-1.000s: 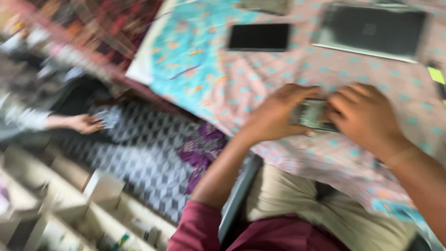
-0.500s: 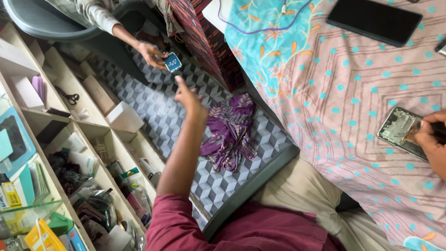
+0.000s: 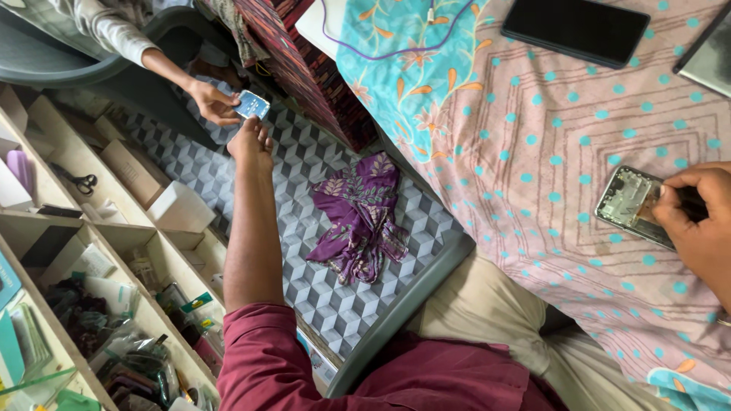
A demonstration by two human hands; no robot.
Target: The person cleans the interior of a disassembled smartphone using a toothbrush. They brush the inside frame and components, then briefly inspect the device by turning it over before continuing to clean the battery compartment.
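Observation:
My left hand (image 3: 251, 141) stretches out over the grey cube-patterned floor mat (image 3: 327, 297). Its fingertips reach the lower edge of a small blue-and-white packet (image 3: 252, 104). Another person's hand (image 3: 209, 103) holds that packet from the left. I see my left hand from the back, so I cannot tell whether it grips the packet. My right hand (image 3: 697, 224) is at the right edge. It holds an opened phone with its insides showing (image 3: 628, 202) down on the pink dotted cloth (image 3: 533, 175).
A black phone (image 3: 575, 30) and a purple cable (image 3: 396, 30) lie on the cloth at the top. A crumpled purple rag (image 3: 358, 217) lies on the mat. Wooden shelf compartments on the left hold scissors (image 3: 80, 183), a white box (image 3: 179, 207) and several packets.
My left hand left the phone and swung out to the left, up to the packet held by the other person. The right hand stayed on the opened phone.

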